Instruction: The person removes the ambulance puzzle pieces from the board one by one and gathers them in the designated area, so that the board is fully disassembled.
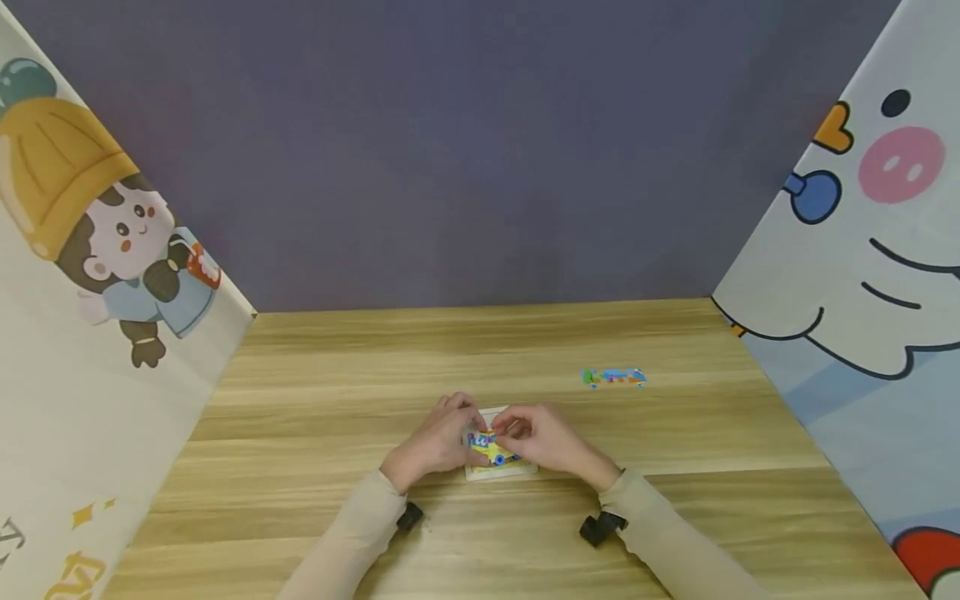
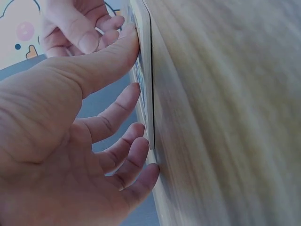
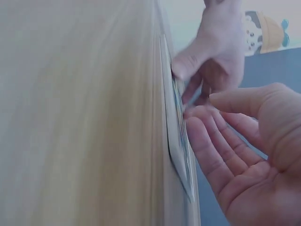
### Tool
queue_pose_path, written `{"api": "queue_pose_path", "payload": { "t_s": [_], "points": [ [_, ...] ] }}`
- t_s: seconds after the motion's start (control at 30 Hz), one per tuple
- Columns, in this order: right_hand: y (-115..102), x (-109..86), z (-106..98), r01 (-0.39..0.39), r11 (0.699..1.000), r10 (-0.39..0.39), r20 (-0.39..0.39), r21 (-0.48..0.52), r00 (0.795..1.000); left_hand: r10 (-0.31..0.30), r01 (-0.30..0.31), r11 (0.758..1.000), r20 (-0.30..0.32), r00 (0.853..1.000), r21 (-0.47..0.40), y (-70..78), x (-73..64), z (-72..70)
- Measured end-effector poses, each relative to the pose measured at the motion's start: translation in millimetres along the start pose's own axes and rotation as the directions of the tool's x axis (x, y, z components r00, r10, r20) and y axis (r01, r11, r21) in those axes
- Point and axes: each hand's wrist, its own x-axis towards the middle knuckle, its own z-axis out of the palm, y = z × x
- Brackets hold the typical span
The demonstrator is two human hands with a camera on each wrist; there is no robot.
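A small flat picture puzzle board [image 1: 501, 473] with a pale border and a yellow vehicle with blue wheels lies on the wooden table. My left hand [image 1: 444, 437] is at its left side, with thumb and fingers spread. In the left wrist view the left thumb [image 2: 127, 44] presses on the board's face and the other fingertips touch its edge. From the right, my right hand [image 1: 543, 437] reaches over the picture. Its fingertips [image 3: 194, 122] touch the board, while its thumb [image 3: 225, 100] stands off the surface. No piece shows clearly between them; the hands hide part of the picture.
A small group of colourful flat pieces [image 1: 615, 377], blue, green and orange, lies on the table [image 1: 337, 375] behind and right of the board. A dark panel [image 1: 480, 167] stands along the back edge, with cartoon-printed walls at left [image 1: 45, 375] and right [image 1: 847, 275].
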Motion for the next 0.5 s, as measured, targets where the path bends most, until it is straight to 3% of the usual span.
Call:
{"api": "queue_pose_path", "payload": {
  "t_s": [0.2,0.37,0.5],
  "points": [
    [-4.9,8.9,16.9,-0.017,1.000,0.017,0.072,-0.004,0.997,0.016,-0.016,1.000,0.002,1.000,-0.010,-0.8,-0.8,0.7],
    [-7.1,13.7,18.8,-0.063,0.998,0.065,0.096,-0.019,0.993,0.070,-0.070,0.997,-0.027,0.997,-0.022,-3.4,-3.1,-2.7],
    [-7.6,16.0,17.8,-0.097,0.995,0.101,0.112,-0.038,0.989,0.066,-0.066,0.997,-0.010,0.998,-0.031,-6.6,-6.1,-6.2]
  ]
}}
